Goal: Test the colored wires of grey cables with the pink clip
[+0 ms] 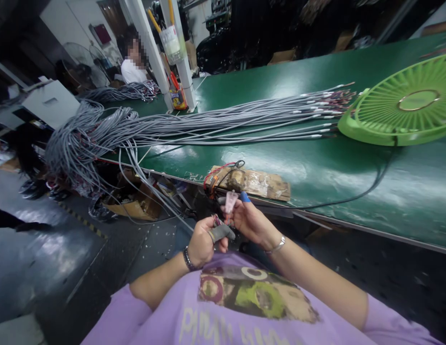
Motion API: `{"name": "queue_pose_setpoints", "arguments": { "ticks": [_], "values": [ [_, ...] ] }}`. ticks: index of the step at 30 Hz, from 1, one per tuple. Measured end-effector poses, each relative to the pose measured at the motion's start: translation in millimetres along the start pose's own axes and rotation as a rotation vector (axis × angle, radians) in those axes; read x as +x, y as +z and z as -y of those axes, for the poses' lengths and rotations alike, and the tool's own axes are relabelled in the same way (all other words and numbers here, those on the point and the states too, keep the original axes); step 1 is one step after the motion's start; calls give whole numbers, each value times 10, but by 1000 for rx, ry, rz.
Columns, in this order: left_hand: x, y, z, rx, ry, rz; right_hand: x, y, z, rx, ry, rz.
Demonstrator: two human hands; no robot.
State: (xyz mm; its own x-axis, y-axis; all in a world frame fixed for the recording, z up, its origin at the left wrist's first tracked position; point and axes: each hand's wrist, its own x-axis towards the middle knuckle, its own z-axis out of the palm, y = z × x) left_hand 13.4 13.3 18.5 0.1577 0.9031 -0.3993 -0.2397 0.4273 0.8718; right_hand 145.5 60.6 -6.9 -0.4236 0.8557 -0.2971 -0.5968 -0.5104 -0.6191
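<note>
Between the bench edge and my body, my left hand (204,242) is closed around the end of a grey cable (184,224). A dark grey covering wraps its thumb, and thin coloured wires (216,219) stick up out of the grip. Close beside it is my right hand (253,223), its fingers curled and its thumb raised, with blue tape at the thumb tip. At its fingers shows a pale pinkish piece (230,201); whether this is a held part or a finger wrapping I cannot tell. A thin orange-red wire (227,218) runs just below it.
A long bundle of grey cables (194,122) lies across the green bench (266,165). A green fan (406,103) stands at right, its black cord trailing along the bench. At the edge lies a wooden block (269,184). A person (133,69) is behind the white post (185,79).
</note>
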Motion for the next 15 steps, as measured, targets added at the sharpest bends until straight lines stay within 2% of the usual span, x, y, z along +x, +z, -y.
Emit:
{"name": "queue_pose_setpoints", "arguments": {
  "ticks": [6, 11, 13, 15],
  "values": [
    [19, 76, -23, -44, 76, -87, -4, 2, -25, -85, -85, -59],
    [33, 120, -52, -40, 79, -101, -45, 20, -53, -351, -348, -258],
    [44, 129, -43, -51, 93, -109, -39, 41, -61, -344, -348, -236],
    [60, 137, -24, -66, 114, -117, -18, 57, -73, -258, -274, -128]
  ]
}}
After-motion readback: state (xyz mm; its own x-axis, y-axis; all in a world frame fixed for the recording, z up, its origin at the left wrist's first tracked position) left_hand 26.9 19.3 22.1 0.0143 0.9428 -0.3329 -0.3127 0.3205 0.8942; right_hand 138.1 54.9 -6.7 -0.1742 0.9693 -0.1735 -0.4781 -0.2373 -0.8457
